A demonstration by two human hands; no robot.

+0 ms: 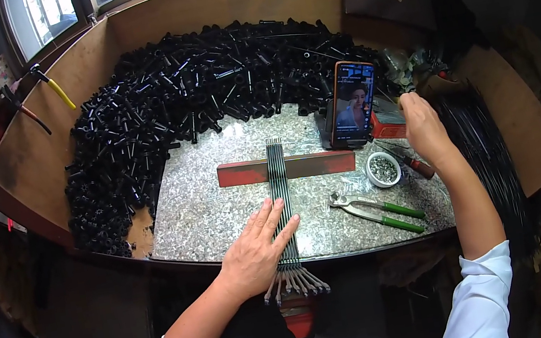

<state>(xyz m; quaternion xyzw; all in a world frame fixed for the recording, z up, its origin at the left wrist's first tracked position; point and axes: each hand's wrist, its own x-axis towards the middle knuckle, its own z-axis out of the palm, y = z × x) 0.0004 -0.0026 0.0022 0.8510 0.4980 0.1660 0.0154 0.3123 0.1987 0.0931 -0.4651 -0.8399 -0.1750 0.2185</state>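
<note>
A row of thin black cables (pixel 280 189) lies side by side across a worn red bar (pixel 243 174) on the speckled stone worktop (pixel 200 216). Their near ends fan out past the worktop's front edge and carry small metallic fittings. My left hand (pixel 253 250) rests on the cables with its fingers stretched out. At the right, beside a propped-up phone (pixel 352 101), my right hand (pixel 425 126) is raised with its fingers curled together; whatever may be in them is hidden. Just left of the right wrist stands a small white bowl (pixel 383 170) of tiny metal parts.
Green-handled pincers (pixel 382 213) and a red-handled screwdriver (pixel 419 165) lie at the right. Black tubular parts (pixel 211 71) are heaped along the back and left, inside a wooden rim (pixel 186 7). A bundle of long black strands (pixel 484 140) hangs over the right side.
</note>
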